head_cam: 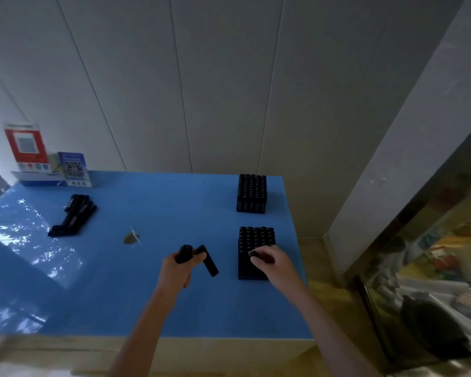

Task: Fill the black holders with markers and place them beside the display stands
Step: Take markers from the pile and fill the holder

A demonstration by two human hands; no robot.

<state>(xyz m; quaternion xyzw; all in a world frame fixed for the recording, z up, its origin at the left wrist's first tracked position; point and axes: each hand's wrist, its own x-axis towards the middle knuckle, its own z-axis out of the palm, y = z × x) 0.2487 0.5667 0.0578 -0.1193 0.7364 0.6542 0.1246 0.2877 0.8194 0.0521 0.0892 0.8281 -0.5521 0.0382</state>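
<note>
Two black holders stand on the blue table [147,295]: a far holder [251,194] packed with markers, and a near holder [253,248] partly filled. My right hand [269,261] pinches a black marker over the near holder's front rows. My left hand [178,268] grips a few black markers [208,261], one slanting down to the right. A loose pile of black markers [74,217] lies at the left. Two display stands, a red one [26,146] and a blue one [74,168], stand at the back left against the wall.
A small crumpled wrapper [131,237] lies mid-table. The table's right edge runs just past the holders, with floor and a glass cabinet [433,268] beyond. White wall panels back the table. Glare covers the table's left part.
</note>
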